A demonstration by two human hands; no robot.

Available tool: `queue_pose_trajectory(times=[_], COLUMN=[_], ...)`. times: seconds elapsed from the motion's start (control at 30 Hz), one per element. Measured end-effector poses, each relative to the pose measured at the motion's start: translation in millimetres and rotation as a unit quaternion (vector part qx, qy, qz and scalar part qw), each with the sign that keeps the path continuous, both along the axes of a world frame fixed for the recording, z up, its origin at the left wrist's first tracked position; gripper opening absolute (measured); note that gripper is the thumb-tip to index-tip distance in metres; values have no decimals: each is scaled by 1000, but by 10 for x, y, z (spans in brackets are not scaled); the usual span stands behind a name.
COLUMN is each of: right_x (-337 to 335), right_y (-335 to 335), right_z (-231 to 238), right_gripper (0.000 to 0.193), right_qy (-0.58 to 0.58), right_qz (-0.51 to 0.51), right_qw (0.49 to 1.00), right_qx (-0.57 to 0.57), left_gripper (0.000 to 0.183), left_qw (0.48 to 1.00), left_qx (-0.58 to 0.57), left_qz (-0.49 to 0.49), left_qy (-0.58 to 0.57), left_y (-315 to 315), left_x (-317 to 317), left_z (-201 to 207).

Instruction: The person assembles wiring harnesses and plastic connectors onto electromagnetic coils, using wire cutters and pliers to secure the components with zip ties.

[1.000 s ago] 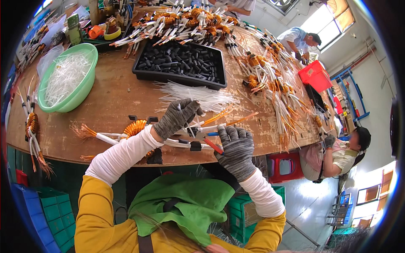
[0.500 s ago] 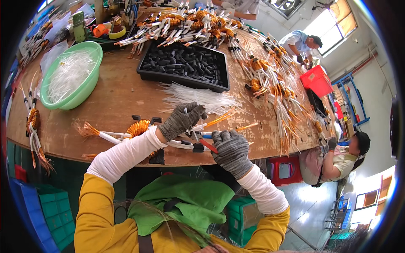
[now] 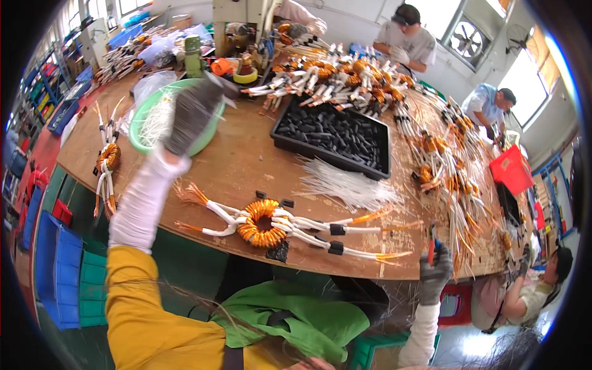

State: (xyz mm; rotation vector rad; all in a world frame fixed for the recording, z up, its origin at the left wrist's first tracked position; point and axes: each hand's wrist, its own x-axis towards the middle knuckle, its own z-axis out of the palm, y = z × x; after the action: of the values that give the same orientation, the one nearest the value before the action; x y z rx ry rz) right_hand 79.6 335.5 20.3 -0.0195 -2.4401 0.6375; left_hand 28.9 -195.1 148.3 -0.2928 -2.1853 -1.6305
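My left hand (image 3: pixel 192 114) reaches out over the green bowl (image 3: pixel 213 132) of white ties, fingers curled; whether it has pinched one I cannot tell. My right hand (image 3: pixel 435 271) hangs off the bench (image 3: pixel 246 160) edge, gripping red-handled cutters (image 3: pixel 431 242). The copper coil (image 3: pixel 264 222) lies between them, near the bench edge, white-sleeved leads splayed both ways. I judge this the tie-fetching step; next comes bringing a tie back to the coil.
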Motion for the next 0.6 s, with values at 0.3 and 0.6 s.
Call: queue_pose_trajectory(times=[0.3, 0.6], right_x=[-439, -432], right_y=[468, 452], right_z=[-695, -618], right_gripper=[57, 31], right_qy=[-155, -81], right_qz=[-131, -85], right_qw=[970, 993], right_qx=[135, 7], left_gripper=[29, 54], left_qw=[845, 827], left_qx=[-418, -553], left_qz=[323, -94], left_qy=[84, 40], left_y=[-1218, 10], left_x=[-127, 353], left_z=[-391, -842])
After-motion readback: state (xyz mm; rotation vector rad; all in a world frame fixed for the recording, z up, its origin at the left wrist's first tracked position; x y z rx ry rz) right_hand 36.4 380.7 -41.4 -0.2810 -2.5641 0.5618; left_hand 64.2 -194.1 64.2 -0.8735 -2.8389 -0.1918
